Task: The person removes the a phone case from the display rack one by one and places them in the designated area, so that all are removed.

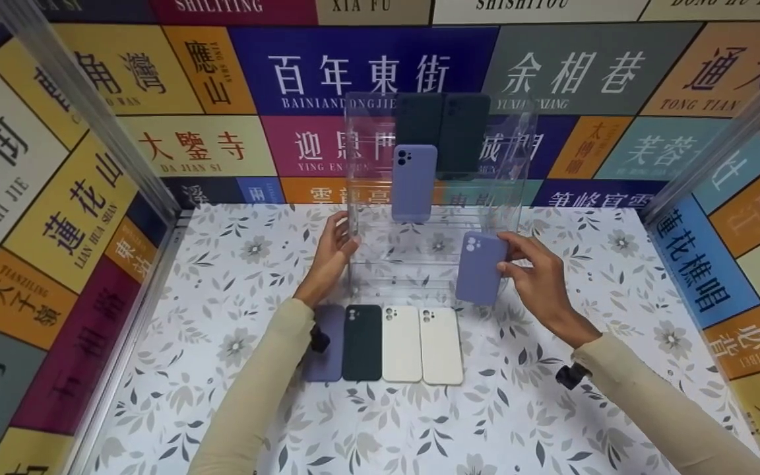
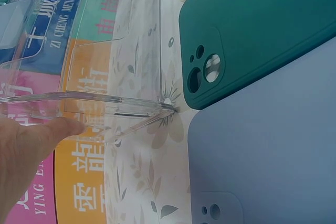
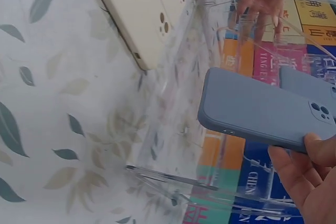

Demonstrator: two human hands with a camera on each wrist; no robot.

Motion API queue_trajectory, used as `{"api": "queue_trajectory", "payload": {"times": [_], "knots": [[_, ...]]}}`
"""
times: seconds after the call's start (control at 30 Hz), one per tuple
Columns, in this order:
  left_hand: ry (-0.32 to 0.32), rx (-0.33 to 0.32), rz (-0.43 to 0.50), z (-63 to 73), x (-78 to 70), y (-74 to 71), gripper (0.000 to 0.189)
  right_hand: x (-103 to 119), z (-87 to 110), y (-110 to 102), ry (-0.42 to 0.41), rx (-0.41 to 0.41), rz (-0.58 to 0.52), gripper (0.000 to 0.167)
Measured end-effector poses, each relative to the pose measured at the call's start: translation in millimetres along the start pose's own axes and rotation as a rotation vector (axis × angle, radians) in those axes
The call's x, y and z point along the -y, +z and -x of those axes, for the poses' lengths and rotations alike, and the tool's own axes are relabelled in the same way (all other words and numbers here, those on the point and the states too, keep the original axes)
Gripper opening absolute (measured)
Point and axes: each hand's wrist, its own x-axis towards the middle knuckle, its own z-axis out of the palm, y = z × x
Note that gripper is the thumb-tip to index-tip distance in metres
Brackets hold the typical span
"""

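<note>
My right hand (image 1: 541, 284) pinches a lavender phone case (image 1: 480, 267) by its right edge, thumb and fingers on either side. The case is tilted in front of the lower right part of a clear acrylic display stand (image 1: 370, 267). At the stand's left side, my left hand (image 1: 328, 260) holds the edge; its thumb (image 2: 65, 127) shows against the clear panel in the left wrist view. Another lavender case (image 1: 413, 188) stands on a middle tier. Two dark green cases, left (image 1: 417, 119) and right (image 1: 466, 132), stand higher up.
In front of the stand lies a row of cases: a lavender one (image 1: 327, 359) partly under my left wrist, a dark green one (image 1: 363, 343), and two cream ones (image 1: 401, 346). A floral cloth (image 1: 551, 415) covers the table. Sign-printed walls (image 1: 195, 145) enclose it.
</note>
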Motion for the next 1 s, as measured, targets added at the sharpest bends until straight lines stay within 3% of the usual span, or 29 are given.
{"api": "queue_trajectory", "payload": {"times": [0.3,0.7,0.83,1.0], "knots": [[0.004,-0.007,-0.009,-0.1,0.1,-0.1,0.062,-12.1,27.3,0.0,0.128,-0.018,-0.029,0.059],[-0.006,-0.012,-0.014,-1.2,0.7,0.1,0.061,-26.1,55.6,-10.2,0.242,0.044,0.015,0.058],[-0.007,-0.013,-0.001,-1.7,0.3,0.3,0.060,-28.8,61.3,-12.4,0.325,0.108,-0.010,0.057],[-0.013,-0.011,-0.010,-0.6,-0.2,0.1,0.061,-32.9,65.4,-14.2,0.466,0.208,-0.122,0.058]]}}
